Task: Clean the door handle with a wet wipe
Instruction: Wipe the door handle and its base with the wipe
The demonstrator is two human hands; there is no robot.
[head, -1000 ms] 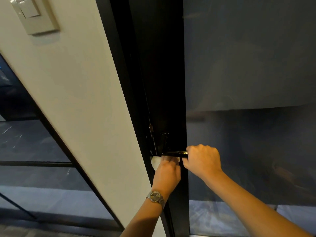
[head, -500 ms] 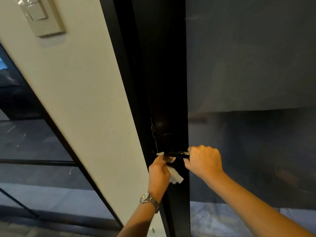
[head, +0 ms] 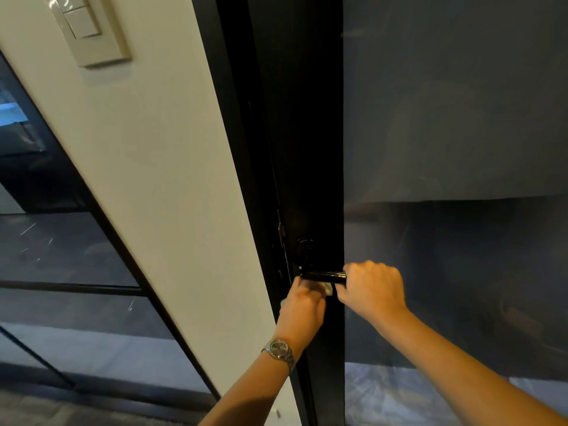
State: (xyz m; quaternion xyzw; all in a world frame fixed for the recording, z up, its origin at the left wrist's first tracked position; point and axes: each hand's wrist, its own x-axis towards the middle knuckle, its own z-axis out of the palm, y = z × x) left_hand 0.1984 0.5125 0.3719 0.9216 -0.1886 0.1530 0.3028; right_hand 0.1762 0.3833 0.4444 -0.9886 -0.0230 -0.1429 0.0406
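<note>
A black lever door handle (head: 322, 275) juts out level from the dark door frame (head: 295, 149). My right hand (head: 373, 290) grips the handle's right end, fingers curled over it. My left hand (head: 302, 309), with a wristwatch, sits just under the handle's left part and holds a white wet wipe (head: 328, 289) against its underside. Only small bits of the wipe show beside the fingers; the rest is hidden in the hand.
A cream wall (head: 153, 179) with a light switch plate (head: 89, 29) stands left of the frame. A dark glass door panel (head: 455, 149) fills the right. Black-framed glass panels (head: 61, 256) lie at lower left.
My left hand has shifted the wipe along the underside of the handle, from hanging below the fingers to tucked under the bar. The right hand keeps its grip.
</note>
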